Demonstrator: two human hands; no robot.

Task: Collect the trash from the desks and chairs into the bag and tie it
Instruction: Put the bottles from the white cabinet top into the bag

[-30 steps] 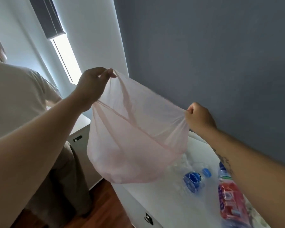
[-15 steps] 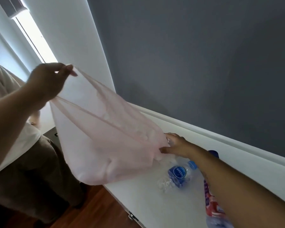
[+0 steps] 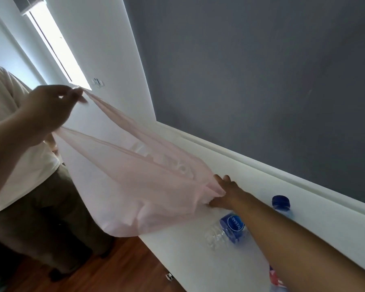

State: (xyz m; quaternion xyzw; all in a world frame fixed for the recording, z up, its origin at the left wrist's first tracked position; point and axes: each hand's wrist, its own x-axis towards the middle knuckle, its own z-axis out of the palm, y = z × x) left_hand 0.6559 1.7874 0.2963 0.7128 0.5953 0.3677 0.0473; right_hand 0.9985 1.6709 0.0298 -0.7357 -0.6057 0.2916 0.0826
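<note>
The left hand [image 3: 49,114] is raised at the left, its fingers [image 3: 72,95] pinched shut on one edge of the pink bag [image 3: 122,186], holding that edge high. The right hand [image 3: 226,192] is low, down at the white surface [image 3: 188,256], its fingers [image 3: 221,178] closed on the opposite edge of the bag's mouth, so the thin plastic stretches taut on a slope from upper left to lower right. The bag's mouth gapes toward the wall, and its rounded bottom hangs past the surface's near edge, above the wooden floor [image 3: 93,275]. Through the plastic some pale shapes show, too faint to identify. Just beside the right forearm, on the surface, lies a crushed clear bottle [image 3: 226,230] with a blue label reading CRYSTAL, on its side and close to the right hand but outside the bag. A second bottle, mostly hidden behind the forearm, shows its blue cap [image 3: 280,203] nearer the wall. At the bottom edge, a red-labelled bottle [image 3: 276,279] peeks out from under the arm. A second person [image 3: 19,165] in a cream shirt and dark trousers stands at the left, behind the bag. The wall [image 3: 261,81] behind the surface is grey.
</note>
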